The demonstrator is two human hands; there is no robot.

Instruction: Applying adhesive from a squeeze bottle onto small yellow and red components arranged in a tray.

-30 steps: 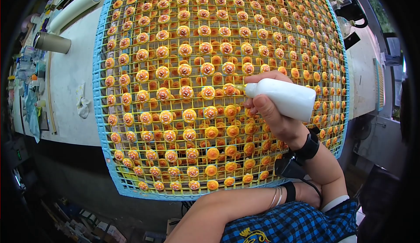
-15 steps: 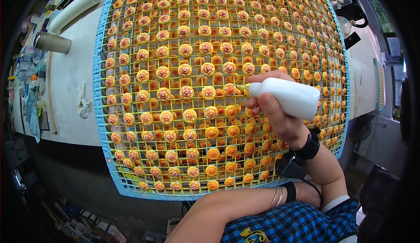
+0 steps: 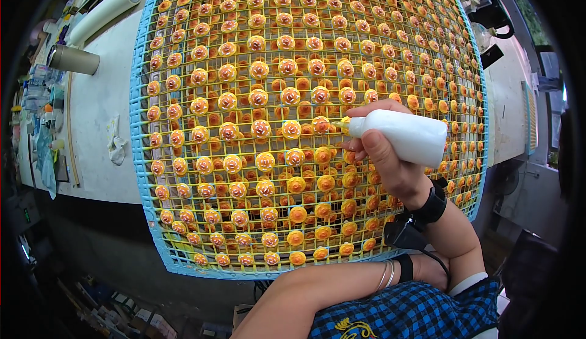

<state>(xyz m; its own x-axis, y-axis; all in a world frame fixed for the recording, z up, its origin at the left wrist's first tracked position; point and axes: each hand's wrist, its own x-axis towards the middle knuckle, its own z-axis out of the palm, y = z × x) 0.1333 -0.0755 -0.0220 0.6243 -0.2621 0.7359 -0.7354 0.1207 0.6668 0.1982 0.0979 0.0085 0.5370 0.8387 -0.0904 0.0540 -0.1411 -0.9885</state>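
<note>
Head view: right hand point(image 3: 395, 171) is finger-gripping the white bottle point(image 3: 408, 137) (left hand point(image 3: 430, 270) fingers: indeterminable), apparently easing its nozzle point(image 3: 340, 123) off the rosette point(image 3: 320, 124) left of the fingertips point(image 3: 371, 139).

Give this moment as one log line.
right hand: holds white bottle, nozzle near orange flower | left hand: by right forearm, grasp unclear | around: blue-edged rack

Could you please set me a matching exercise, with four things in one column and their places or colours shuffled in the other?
1. Bottle
2. Rack rim
3. Tumbler
4. Flower-shaped pieces

A. On the table at the picture's left
B. Yellow and orange
C. In the right hand
D. Light blue

Pairs: 1-C, 2-D, 3-A, 4-B
</note>
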